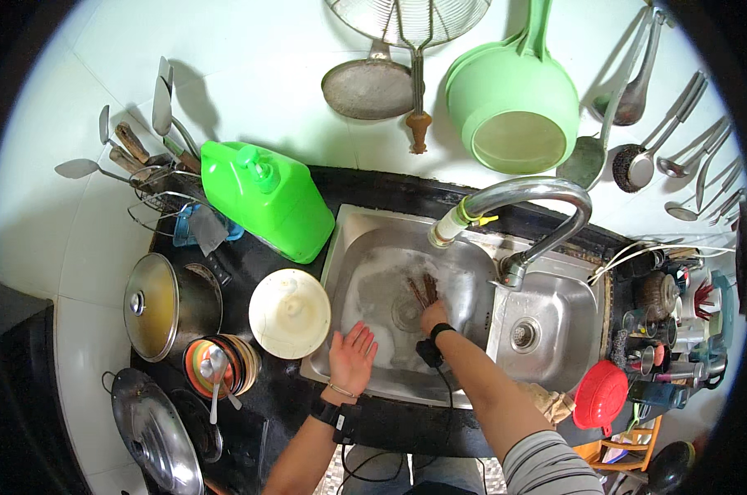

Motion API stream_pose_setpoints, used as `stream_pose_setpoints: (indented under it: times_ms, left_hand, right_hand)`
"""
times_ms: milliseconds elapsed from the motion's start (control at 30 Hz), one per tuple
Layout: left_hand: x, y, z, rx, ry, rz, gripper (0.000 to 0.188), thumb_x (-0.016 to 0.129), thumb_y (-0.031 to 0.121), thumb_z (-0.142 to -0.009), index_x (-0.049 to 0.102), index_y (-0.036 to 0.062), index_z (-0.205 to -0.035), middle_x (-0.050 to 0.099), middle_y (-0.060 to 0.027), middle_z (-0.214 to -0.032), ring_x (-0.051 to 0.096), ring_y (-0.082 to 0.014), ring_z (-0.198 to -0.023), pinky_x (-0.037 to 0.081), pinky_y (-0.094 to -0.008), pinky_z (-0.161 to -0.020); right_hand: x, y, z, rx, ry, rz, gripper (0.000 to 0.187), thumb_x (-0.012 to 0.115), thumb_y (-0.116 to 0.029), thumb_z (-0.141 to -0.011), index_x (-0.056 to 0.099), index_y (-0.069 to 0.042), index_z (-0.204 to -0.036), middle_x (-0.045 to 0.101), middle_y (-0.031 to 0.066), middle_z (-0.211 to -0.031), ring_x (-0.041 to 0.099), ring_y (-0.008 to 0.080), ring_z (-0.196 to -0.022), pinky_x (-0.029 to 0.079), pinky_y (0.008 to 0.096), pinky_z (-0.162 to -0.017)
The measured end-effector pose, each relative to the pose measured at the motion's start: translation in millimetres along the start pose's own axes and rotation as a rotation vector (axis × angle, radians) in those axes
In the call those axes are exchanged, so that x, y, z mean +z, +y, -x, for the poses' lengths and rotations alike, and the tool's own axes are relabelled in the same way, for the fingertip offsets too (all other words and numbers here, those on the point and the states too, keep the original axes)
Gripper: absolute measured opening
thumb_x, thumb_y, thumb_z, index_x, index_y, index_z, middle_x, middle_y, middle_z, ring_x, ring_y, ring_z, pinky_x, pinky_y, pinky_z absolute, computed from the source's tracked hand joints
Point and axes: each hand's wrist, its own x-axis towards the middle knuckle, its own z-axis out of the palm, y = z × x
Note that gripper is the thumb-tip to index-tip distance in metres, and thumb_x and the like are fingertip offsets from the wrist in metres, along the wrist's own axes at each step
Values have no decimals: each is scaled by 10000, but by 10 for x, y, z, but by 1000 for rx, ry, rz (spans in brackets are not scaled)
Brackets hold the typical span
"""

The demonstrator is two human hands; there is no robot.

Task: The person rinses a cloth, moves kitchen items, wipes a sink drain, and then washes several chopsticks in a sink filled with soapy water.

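Note:
My right hand (434, 317) reaches into the large sink basin (475, 285), closed around a bundle of reddish-brown chopsticks (424, 289). Their ends point away from me, above the drain area. Whitish, foamy water lies in the basin. My left hand (353, 356) is palm up over the basin's near left edge, fingers stretched out, with nothing in it. Close to its fingertips stands a cream-coloured bowl or dish (289, 313) on the black counter. Above the basin curves a chrome faucet (532, 191) with a pale nozzle; I cannot tell if water runs from it.
Left of the sink are a green jug with a pump (266, 198), a lidded pot (163, 309), stacked bowls with spoons (222, 363) and a big lid (155, 433). A smaller basin (546, 326), a red strainer (600, 394) and crowded cups lie right. Utensils hang on the wall.

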Motion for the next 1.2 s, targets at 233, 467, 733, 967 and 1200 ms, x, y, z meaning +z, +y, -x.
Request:
stream_pose_setpoints:
  times_ms: [233, 467, 733, 967, 1200]
  left_hand:
    - [147, -115, -28, -5, 0, 9, 626, 410, 491, -917, 364, 15, -1320, 344, -148, -1341, 274, -266, -1302, 227, -401, -1095]
    - [283, -236, -9, 44, -69, -90, 640, 368, 507, -925, 346, 20, -1339, 312, -134, -1387, 243, -246, -1321, 205, -382, -1092]
    - [287, -339, 20, 160, 0, -341, 677, 366, 518, -923, 291, 19, -1374, 287, -112, -1423, 232, -239, -1330, 173, -372, -1094]
    - [522, -259, -286, 39, -357, -607, 598, 290, 495, -948, 362, 54, -1344, 372, -88, -1387, 280, -203, -1312, 134, -350, -1090]
    - [469, -400, -259, 259, -246, -760, 511, 330, 417, -964, 400, 53, -1317, 441, -63, -1328, 330, -170, -1287, 159, -324, -1079]
  right_hand:
    - [130, -153, -39, 50, 460, -1219, 417, 597, -100, -802, 463, 18, -1178, 539, 183, -1136, 543, 278, -987, 431, 376, -826]
    - [-44, -136, 781, -323, 326, -2004, 275, 674, -87, -784, 524, -26, -1005, 581, 38, -882, 539, 149, -832, 424, 283, -770]
    - [-71, -199, 1312, -550, 421, -2282, 146, 648, -24, -797, 521, -41, -865, 599, 72, -936, 551, 147, -932, 426, 295, -829]
    - [29, -132, 1225, -612, 400, -2107, 125, 643, 28, -748, 543, -34, -792, 591, 56, -884, 543, 151, -933, 430, 303, -805]
    - [-210, -206, 1277, -553, 565, -2085, 144, 676, -40, -759, 533, -38, -739, 580, 29, -778, 536, 118, -749, 436, 272, -689]
